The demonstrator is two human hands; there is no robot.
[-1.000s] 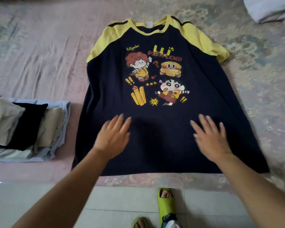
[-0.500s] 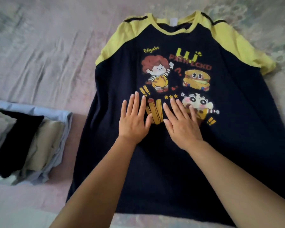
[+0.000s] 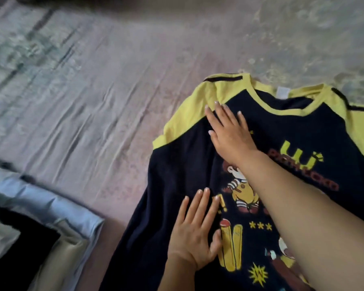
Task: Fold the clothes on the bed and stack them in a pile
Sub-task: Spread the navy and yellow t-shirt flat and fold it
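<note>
A navy T-shirt (image 3: 177,185) with yellow shoulders and a cartoon print lies face up on the bed, filling the right half of the head view. My right hand (image 3: 229,135) lies flat, fingers straight, on the shirt's upper left chest, fingertips at the yellow shoulder seam. My left hand (image 3: 194,234) presses flat on the navy cloth lower down, beside the printed yellow fries. Neither hand grips any fabric. My right forearm hides part of the print.
A pile of folded clothes (image 3: 51,234), pale blue, beige and black, sits at the lower left on the bed. The pinkish patterned bedsheet (image 3: 93,101) stretches across the left and top.
My right hand has slid up from the shirt's middle to the left shoulder area. My left hand stayed near the fries print. The view has shifted left and closer.
</note>
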